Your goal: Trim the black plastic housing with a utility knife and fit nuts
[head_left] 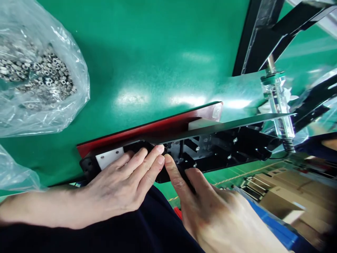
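A long black metal frame (210, 147) lies along the table's near edge, with small bright screws and fittings inside its channel. My left hand (123, 182) reaches over its left part beside a white plate (109, 158), fingers curved onto the frame and thumb hidden. My right hand (207, 207) grips the near edge; its index finger extends to meet my left fingertips at one spot inside. Whether a small part sits under the fingertips cannot be made out. Just behind the frame is a red panel (137, 131) with a black edge.
On the green table (158, 45), a clear plastic bag (81, 80) of small metal fittings (50, 72) lies at the left. At the right are a clear-bodied screwdriver (280, 105) with a cable and black metal brackets (265, 38). Cardboard boxes (286, 196) stand below, beyond the edge.
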A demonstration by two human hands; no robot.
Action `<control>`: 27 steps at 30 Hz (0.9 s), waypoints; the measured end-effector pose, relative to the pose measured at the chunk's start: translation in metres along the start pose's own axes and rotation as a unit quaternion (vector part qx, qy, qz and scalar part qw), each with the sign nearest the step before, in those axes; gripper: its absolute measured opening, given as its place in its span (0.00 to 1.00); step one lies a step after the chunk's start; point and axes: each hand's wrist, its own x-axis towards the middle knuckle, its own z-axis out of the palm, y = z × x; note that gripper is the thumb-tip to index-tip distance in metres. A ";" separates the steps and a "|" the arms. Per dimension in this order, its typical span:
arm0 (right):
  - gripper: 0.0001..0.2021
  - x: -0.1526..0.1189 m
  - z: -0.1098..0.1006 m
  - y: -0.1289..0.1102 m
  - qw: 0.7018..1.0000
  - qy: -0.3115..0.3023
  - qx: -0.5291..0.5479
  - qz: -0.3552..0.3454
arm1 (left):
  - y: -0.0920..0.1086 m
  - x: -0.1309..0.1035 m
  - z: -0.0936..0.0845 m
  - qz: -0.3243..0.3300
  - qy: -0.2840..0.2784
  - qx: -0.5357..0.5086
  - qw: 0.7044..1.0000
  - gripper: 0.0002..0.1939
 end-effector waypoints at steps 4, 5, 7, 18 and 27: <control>0.24 0.000 0.001 -0.003 0.958 0.049 0.264 0.100 | 0.001 -0.003 0.004 -0.005 0.072 -0.027 0.997 0.21; 0.23 0.000 0.002 -0.004 0.934 0.065 0.328 0.126 | 0.002 -0.004 0.006 -0.010 0.100 -0.041 0.994 0.19; 0.20 -0.001 0.006 -0.007 0.889 0.082 0.416 0.174 | 0.003 -0.009 0.009 -0.020 0.151 -0.066 0.986 0.16; 0.23 -0.012 0.022 -0.036 0.367 0.044 0.851 0.374 | 0.008 -0.016 0.019 -0.080 0.208 -0.069 0.972 0.16; 0.15 -0.046 0.041 -0.057 0.491 0.223 0.755 0.373 | -0.015 0.004 -0.014 -0.145 0.185 0.034 0.971 0.17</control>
